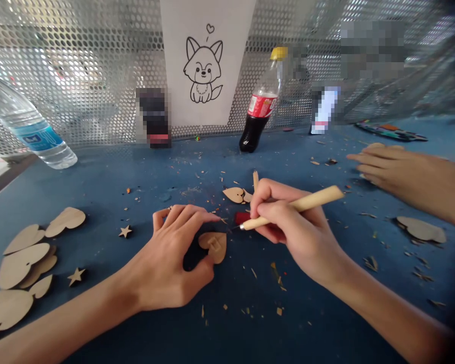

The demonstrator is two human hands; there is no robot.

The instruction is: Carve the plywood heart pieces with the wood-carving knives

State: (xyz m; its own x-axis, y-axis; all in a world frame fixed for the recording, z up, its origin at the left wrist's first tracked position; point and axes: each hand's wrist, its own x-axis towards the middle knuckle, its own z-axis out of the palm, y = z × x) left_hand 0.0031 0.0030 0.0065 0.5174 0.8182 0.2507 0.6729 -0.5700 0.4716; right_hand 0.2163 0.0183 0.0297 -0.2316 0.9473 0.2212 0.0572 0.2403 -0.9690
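Spread out and a bit bent, the left hand (178,260) rested on the blue table (242,338), as the head view showed. Its thumb sat at the low edge of a small wooden heart (221,240), and no fingers were wrapped around anything. The right hand (299,227) gripped a carving tool (318,198) by its pale wooden handle, like a pencil. The heart lay on the table between the two hands, with what looked like a cut shape on its face. The tool's thin tip was just beside the heart and did not seem to touch it.

That tip pointed toward the left hand, and this was the biggest worry. If the tool skidded on hard wood, it could poke a finger. With only the thumb seen on it, the heart could spin or slide when pushed. A hard push could also split it, because the wood looked thin.

A red thing (242,218) was partly hidden by the right hand, so I could not tell what it was. Near it stuck up another wooden handle (255,178), which the hand could bump. Wood chips (371,263) were scattered about, and bits under the heart could make it wobble. A co-worker's hand (394,164) was off to the right, and a nudge from that arm could jog the tool.
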